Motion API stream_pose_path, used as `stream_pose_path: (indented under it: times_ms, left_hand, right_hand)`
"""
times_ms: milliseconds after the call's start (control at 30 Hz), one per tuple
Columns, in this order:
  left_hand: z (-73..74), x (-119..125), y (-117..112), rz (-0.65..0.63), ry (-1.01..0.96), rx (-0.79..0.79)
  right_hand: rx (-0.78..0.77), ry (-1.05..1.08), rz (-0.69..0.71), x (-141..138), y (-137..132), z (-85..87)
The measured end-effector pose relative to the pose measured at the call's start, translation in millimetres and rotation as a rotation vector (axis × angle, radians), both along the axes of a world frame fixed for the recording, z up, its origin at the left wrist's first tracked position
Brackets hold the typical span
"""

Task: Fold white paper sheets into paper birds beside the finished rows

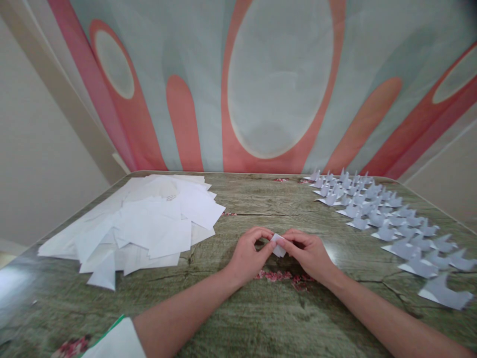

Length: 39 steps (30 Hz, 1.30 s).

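Note:
A small folded piece of white paper (278, 247) is held over the middle of the table, between both hands. My left hand (251, 252) pinches its left edge with thumb and fingers. From the other side, my right hand (308, 252) grips its upper right edge, with the thumb near the left thumb. The paper's lower part points down toward the table. Some of its folds are hidden behind the fingers.
A broad heap of loose white paper sheets (149, 223) covers the table's left side. Rows of folded paper birds (376, 219) stand on the right. The wood-patterned table (253, 199) ends at a patterned pink and grey backdrop (279, 164).

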<state>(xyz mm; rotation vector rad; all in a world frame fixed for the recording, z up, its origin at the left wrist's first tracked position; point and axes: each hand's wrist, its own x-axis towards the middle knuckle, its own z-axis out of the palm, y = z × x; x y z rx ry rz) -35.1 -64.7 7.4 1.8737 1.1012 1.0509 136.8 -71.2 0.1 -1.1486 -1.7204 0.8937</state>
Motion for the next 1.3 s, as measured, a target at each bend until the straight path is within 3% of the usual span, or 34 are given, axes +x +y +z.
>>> stream_pose_path:
  times_ms: [200, 500, 800, 1067, 1200, 1300]
  left_hand:
    - [-1.2, -0.4, 0.6, 0.024, 0.033, -0.092]
    - [-4.5, 2.7, 2.5, 0.053, -0.185, -0.186]
    - [-0.5, 2.2, -2.0, 0.048, -0.079, -0.105]
    - [1.5, 1.9, -5.4, 0.069, 0.016, -0.018]
    - [1.9, 2.5, -5.8, 0.061, 0.000, -0.041]
    - [3.1, 2.2, -5.1, -0.013, -0.028, -0.094]
  right_hand:
    - [-0.080, 0.048, 0.015, 0.3, 0.7, -5.3]
    - [-0.130, 0.023, 0.035, 0.8, 1.3, -8.8]
    - [-0.065, 0.017, 0.069, 0.6, 0.9, 1.2]
    - [0.024, 0.044, 0.019, 1.6, 0.9, 1.3]
    - [0.027, 0.084, 0.031, 2.2, 0.7, 3.9]
    - [-0.007, 0.106, 0.015, 2.7, 1.1, 3.8]
